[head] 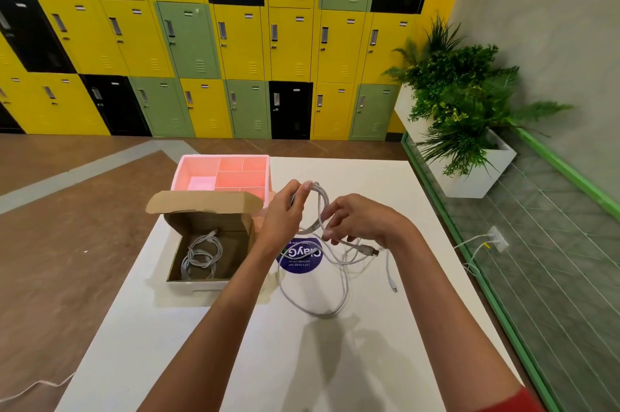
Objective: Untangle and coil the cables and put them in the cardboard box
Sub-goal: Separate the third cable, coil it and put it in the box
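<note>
My left hand grips the gathered turns of the white cable, fingers curled round the top of the bundle. The turns hang from that grip as a narrow oval, long axis running 12 to 6 o'clock. My right hand sits just beside it at 3 o'clock and pinches a single strand between thumb and fingertips, low on the oval.

The coming move turns on where the uncoiled length lies. It trails from my right pinch toward 6 o'clock and spreads on the table as one big slack loop. That loop crosses itself near the purple sticker. One plug lies at 5 o'clock from my right hand, close under it. A second end lies further out on the same bearing. I judge the slack must be drawn up from 6 o'clock toward 12 by the right hand, which is the nearer one to it, while the left serves as the post. The crossing may snag as it lifts.

The cardboard box stands open at 9 o'clock from my left hand, near it, with one coiled cable already lying inside. The left hand is the nearer one to the box for the drop.
</note>
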